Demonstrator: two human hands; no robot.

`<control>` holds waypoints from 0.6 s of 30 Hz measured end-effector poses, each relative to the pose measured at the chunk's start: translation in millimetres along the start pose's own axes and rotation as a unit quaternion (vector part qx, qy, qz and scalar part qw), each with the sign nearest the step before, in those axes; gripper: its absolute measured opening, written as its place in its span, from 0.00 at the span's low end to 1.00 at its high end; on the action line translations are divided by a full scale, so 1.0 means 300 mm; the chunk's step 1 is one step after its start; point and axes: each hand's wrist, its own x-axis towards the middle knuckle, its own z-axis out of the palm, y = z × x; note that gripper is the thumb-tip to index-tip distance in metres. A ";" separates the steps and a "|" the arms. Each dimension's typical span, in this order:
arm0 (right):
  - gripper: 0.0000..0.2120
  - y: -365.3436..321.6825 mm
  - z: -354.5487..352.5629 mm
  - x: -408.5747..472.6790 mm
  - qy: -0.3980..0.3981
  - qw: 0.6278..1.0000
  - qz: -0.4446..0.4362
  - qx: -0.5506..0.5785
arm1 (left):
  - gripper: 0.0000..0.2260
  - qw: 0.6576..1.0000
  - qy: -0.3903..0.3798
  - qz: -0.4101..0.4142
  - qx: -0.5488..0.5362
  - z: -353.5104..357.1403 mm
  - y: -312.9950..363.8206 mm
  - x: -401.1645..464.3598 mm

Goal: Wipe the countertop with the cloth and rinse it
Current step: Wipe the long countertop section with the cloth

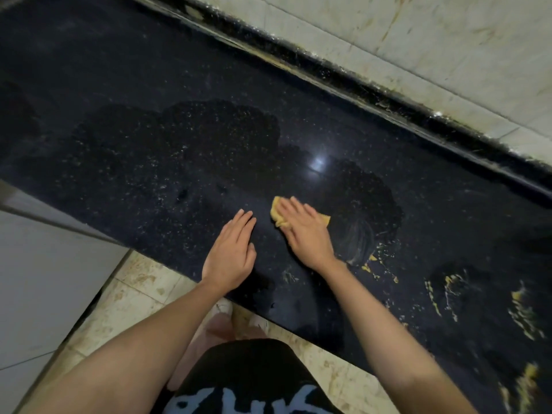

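My right hand [301, 228] is flat on the cloth [276, 215], fingers straight, palm pressing down. No pinch, nothing curled round it. Cloth sits mid-counter, near the front edge, mostly covered by my hand; yellow corners poke out at the fingertips and on the far side of the hand.

My left hand [231, 255] lies flat and relaxed on the countertop [149, 85] just beside it, holding nothing, not touching the cloth.

Handling, my read: cloth is small, soft and light, probably damp, so it'll bunch and slide under a flat palm. Keep the pressure spread over the middle so it doesn't roll up. For the rinse, scoop it by a free corner and ball it in the fist.

Counter is dark, speckled, polished stone, with wet swipe patches to the left and behind my hand. Yellow smears [448, 288] remain to the right, well apart from the cloth. Wiping isn't finished; rinse not yet started. Stained tiled wall [448, 55] is behind.
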 end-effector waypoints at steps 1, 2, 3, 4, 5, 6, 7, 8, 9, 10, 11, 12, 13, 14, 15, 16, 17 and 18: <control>0.22 -0.032 0.011 -0.043 -0.002 1.000 -0.015 0.004 | 0.25 1.000 0.002 0.002 -0.003 0.000 0.000 -0.001; 0.22 -0.057 0.019 -0.083 -0.005 1.000 -0.023 0.011 | 0.26 1.000 0.004 0.004 -0.006 0.000 -0.001 -0.001; 0.22 -0.074 0.026 -0.118 -0.009 0.999 -0.028 0.020 | 0.26 1.000 0.005 0.005 -0.011 -0.001 -0.001 -0.002; 0.21 -0.084 0.030 -0.146 -0.014 0.999 -0.031 0.029 | 0.27 1.000 0.006 0.005 -0.016 -0.004 0.000 -0.003; 0.22 -0.087 0.030 -0.165 -0.022 0.998 -0.032 0.040 | 0.27 1.000 0.006 0.005 -0.021 -0.005 0.001 -0.003; 0.23 -0.086 0.027 -0.177 -0.028 0.998 -0.031 0.051 | 0.28 1.000 0.006 0.006 -0.028 -0.009 0.003 -0.004; 0.23 -0.079 0.025 -0.183 -0.035 0.997 -0.023 0.065 | 0.28 0.999 0.006 0.008 -0.037 -0.011 0.004 -0.004; 0.23 -0.070 0.020 -0.187 -0.033 0.996 -0.010 0.081 | 0.27 0.999 0.005 0.012 -0.050 -0.014 0.002 -0.005; 0.23 -0.057 0.016 -0.191 -0.024 0.995 0.012 0.095 | 0.26 0.998 0.000 0.018 -0.064 -0.019 -0.002 -0.008; 0.22 -0.044 0.010 -0.195 -0.010 0.994 0.040 0.101 | 0.25 0.997 -0.006 0.031 -0.077 -0.026 -0.011 -0.011; 0.22 -0.036 0.004 -0.199 0.000 0.993 0.070 0.095 | 0.24 0.995 -0.008 0.052 -0.085 -0.037 -0.023 -0.016; 0.21 -0.041 0.002 -0.204 0.004 0.992 0.096 0.081 | 0.24 0.993 -0.008 0.076 -0.087 -0.050 -0.039 -0.024; 0.21 -0.063 0.005 -0.206 0.007 0.991 0.116 0.060 | 0.23 0.992 -0.006 0.095 -0.084 -0.066 -0.058 -0.031; 0.22 -0.105 0.015 -0.207 0.010 0.990 0.132 0.039 | 0.22 0.991 -0.006 0.108 -0.079 -0.081 -0.080 -0.039; 0.24 -0.162 0.028 -0.206 0.010 0.990 0.141 0.019 | 0.22 0.991 -0.008 0.115 -0.074 -0.094 -0.105 -0.046; 0.24 -0.228 0.045 -0.202 0.012 0.989 0.145 0.002 | 0.21 0.990 -0.007 0.119 -0.068 -0.106 -0.130 -0.053; 0.24 -0.296 0.070 -0.193 0.010 0.990 0.143 -0.010 | 0.21 0.991 -0.006 0.121 -0.063 -0.115 -0.154 -0.058; 0.23 -0.363 0.092 -0.182 0.007 0.990 0.138 -0.022 | 0.21 0.991 -0.004 0.124 -0.058 -0.123 -0.178 -0.062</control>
